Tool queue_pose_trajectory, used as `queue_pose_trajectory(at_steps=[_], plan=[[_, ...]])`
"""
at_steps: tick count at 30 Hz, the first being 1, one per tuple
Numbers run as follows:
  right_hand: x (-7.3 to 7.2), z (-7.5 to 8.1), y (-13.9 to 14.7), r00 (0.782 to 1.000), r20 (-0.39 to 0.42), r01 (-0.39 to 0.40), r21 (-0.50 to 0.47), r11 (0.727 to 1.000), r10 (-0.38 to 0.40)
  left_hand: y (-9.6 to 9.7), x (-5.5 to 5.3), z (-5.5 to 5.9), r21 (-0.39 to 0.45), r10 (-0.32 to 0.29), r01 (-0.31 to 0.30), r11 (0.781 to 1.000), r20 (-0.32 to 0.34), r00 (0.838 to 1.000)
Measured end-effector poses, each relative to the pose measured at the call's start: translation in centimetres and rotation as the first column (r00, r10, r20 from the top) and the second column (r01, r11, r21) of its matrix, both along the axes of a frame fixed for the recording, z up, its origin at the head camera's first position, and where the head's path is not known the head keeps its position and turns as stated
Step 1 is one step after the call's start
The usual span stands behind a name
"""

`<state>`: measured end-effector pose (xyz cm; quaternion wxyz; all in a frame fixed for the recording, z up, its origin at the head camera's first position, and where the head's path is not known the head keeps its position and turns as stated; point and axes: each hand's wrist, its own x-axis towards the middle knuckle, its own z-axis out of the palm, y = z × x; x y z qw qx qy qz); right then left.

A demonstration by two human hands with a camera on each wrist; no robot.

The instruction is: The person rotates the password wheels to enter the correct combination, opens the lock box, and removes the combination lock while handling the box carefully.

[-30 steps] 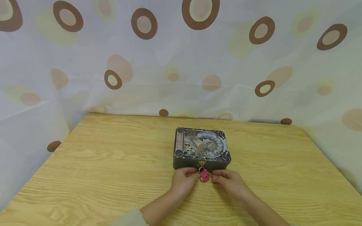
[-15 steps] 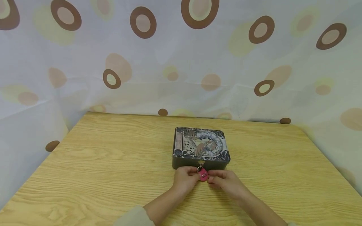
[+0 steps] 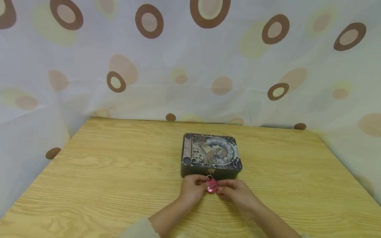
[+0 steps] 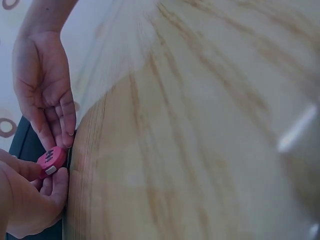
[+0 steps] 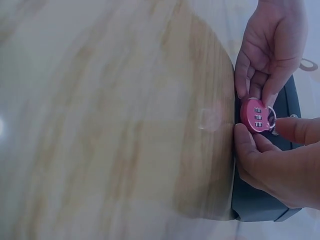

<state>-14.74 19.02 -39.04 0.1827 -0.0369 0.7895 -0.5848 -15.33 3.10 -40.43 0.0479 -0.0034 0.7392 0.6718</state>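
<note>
A small pink combination padlock (image 3: 212,186) with several number dials hangs by its ring-shaped shackle at the gold clasp (image 3: 211,171) of a dark box (image 3: 212,152) with an ornate printed lid. From the left, my left hand (image 3: 191,190) pinches the padlock between thumb and fingers, as the left wrist view also shows. My right hand (image 3: 238,193) holds its opposite edge with thumb and index finger. In the right wrist view the padlock's dials (image 5: 258,117) face the camera, and the right index finger (image 5: 300,130) lies beside the shackle.
The box stands lid down on a wood-grain table (image 3: 119,165), its front towards me. Behind and at both sides hangs a pale cloth (image 3: 178,66) printed with brown and yellow ovals.
My right hand has moved left from beside the padlock to its edge. The padlock has shifted slightly left and its dial face has turned a little. The box stays in place.
</note>
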Motion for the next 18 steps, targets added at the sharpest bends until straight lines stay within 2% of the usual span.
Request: queue_pose_trajectory(at_steps=[8,18], plan=[[-0.2,-0.2,-0.5,1.000,0.011,0.003,-0.048,0.999,-0.002,-0.6,-0.2,0.0,0.016,-0.061,0.061,0.998,0.006,0.998],[-0.6,-0.1,-1.2,0.999,0.029,0.039,-0.029,0.999,-0.038,-1.2,-0.5,-0.4,0.060,-0.116,0.115,0.992,0.011,0.993]])
